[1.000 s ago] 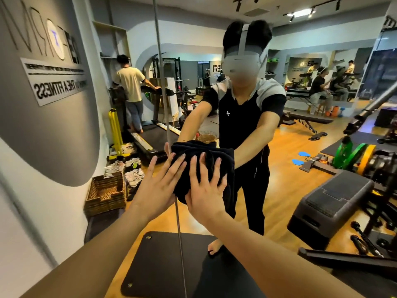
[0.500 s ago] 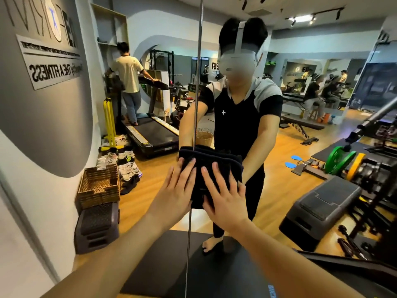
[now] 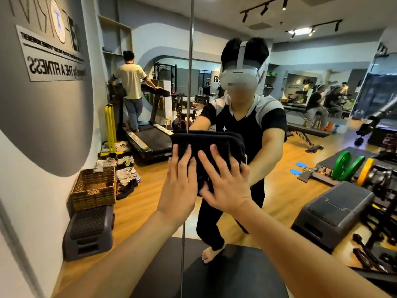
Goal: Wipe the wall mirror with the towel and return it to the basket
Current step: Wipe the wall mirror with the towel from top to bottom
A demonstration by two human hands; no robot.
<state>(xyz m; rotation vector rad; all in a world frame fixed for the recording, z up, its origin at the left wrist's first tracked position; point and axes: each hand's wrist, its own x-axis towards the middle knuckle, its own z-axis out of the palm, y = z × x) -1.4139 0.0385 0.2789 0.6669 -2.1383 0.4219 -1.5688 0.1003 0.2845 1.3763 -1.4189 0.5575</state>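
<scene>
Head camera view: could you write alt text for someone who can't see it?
Two bare hands, left hand and right hand, press a folded dark towel flat against a wall mirror in a gym. The mirror reflects the person wiping, a wicker basket on a step block at left, and people exercising behind.

Your mirror (image 3: 300, 50) glass is open all round the towel (image 3: 206, 145); only the vertical seam (image 3: 189, 61) crosses it.

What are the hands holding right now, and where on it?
Both the left hand and right hand press the folded black towel flat against the mirror, on its lower half.
</scene>
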